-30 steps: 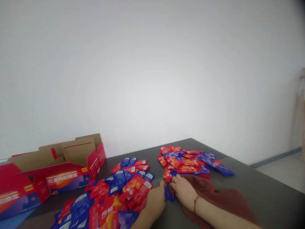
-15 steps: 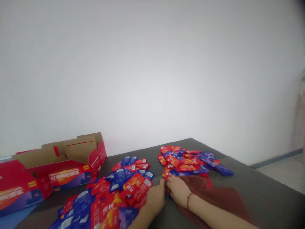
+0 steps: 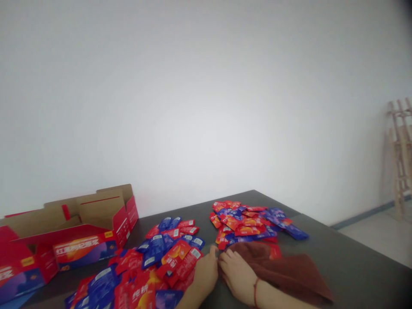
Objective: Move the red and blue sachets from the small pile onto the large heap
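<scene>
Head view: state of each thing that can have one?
Right box, open, flaps up
Left box, cut off, top unclear
Left sachets, loose heap
Right sachets, loose heap
Cloth, rumpled
Left hand, grip unclear
Right hand, at cloth, grip unclear

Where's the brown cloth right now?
Head view, right of centre: the brown cloth lies on the dark table, by the right hand, just nearer than the far packet pile.
</scene>
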